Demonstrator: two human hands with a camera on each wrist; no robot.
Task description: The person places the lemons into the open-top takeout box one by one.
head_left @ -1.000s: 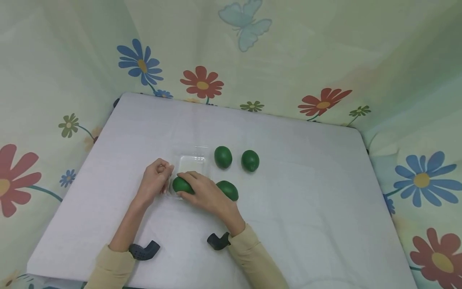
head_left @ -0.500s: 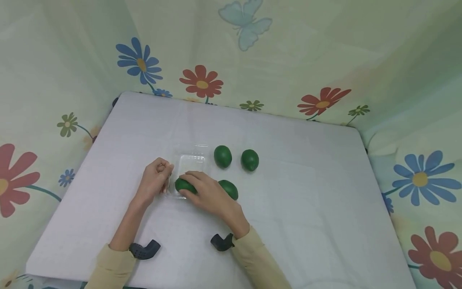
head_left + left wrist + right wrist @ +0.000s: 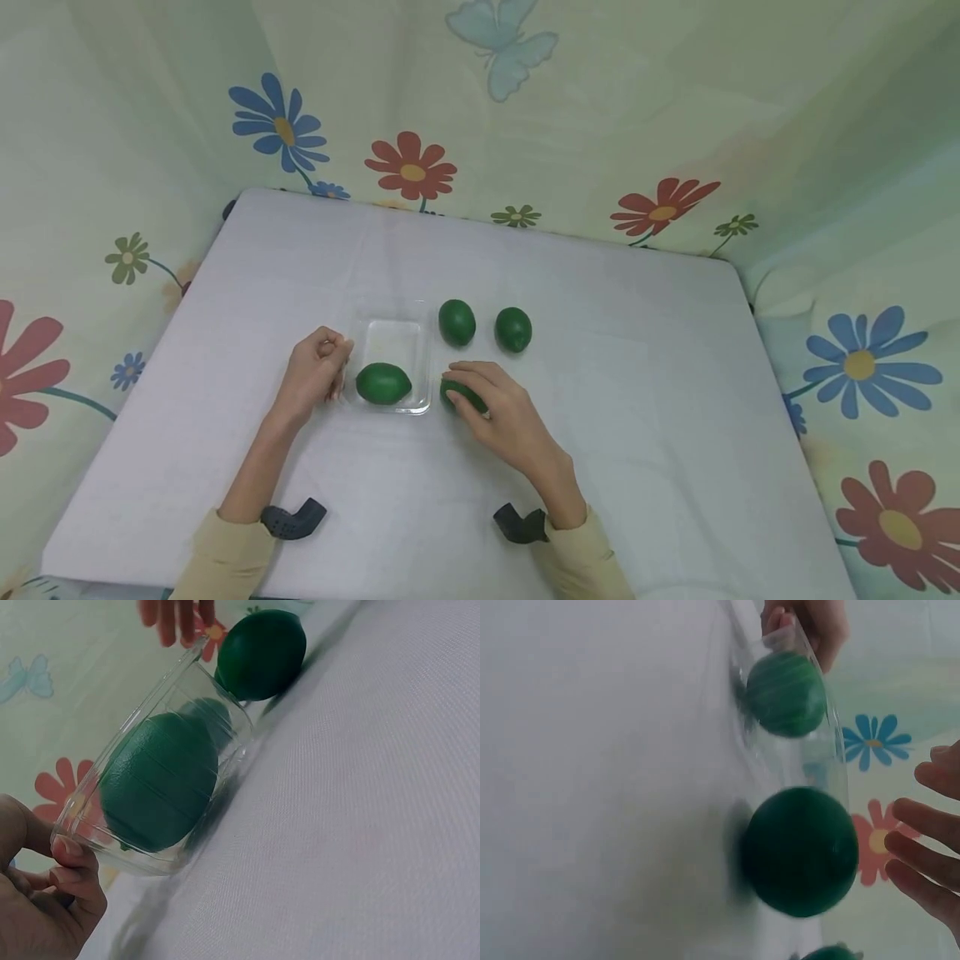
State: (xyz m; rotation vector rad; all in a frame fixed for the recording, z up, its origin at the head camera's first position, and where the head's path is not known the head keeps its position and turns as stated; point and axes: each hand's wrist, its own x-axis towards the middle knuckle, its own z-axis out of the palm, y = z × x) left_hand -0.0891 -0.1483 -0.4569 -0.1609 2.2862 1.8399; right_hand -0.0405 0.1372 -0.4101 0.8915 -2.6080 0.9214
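Note:
My left hand (image 3: 309,377) pinches the left rim of a clear plastic container (image 3: 417,409); in the left wrist view its thumb and fingers grip that edge. Inside, at the container's near side, lies a green lime (image 3: 383,383) on its side. Just right of the container sits a second lime (image 3: 452,390), partly covered in the head view by my right hand (image 3: 513,417). The right wrist view shows that hand's fingers (image 3: 926,859) spread and apart from this lime (image 3: 801,851), with a gap between them.
Two more limes, a left one (image 3: 457,322) and a right one (image 3: 513,330), rest on the white-covered table (image 3: 675,400) beyond the right hand. A flower-print curtain (image 3: 585,100) surrounds the table's back and sides.
My right hand has let go of the lime in the container and moved right, over the lime beside it. The left hand keeps its grip on the rim.

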